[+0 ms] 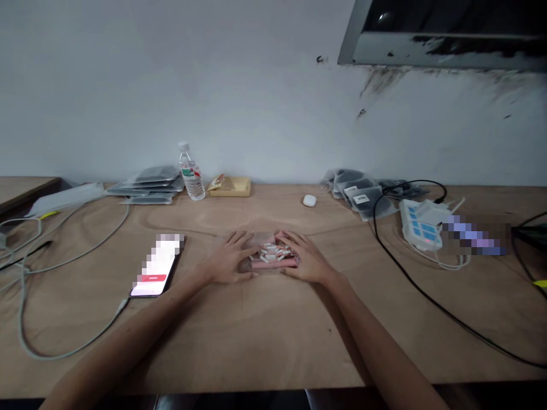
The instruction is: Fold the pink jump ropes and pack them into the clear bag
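A clear plastic bag [267,237] lies on the table in front of me. Inside it are several small white pieces [272,252] and a pink tube-like strip [273,264] along the near side. My left hand [231,257] rests on the bag's left part, fingers spread and thumb toward me. Over the right end, my right hand [308,259] lies with its fingers apart, touching the bag and covering some of the contents. What the small pieces are is too small to tell.
A lit phone [158,265] with a white cable lies left. Behind stand a water bottle [192,173], a yellow tray [237,187], a white case [309,200] and grey packets [361,193]. A power strip [419,225] and black cable [410,279] lie right.
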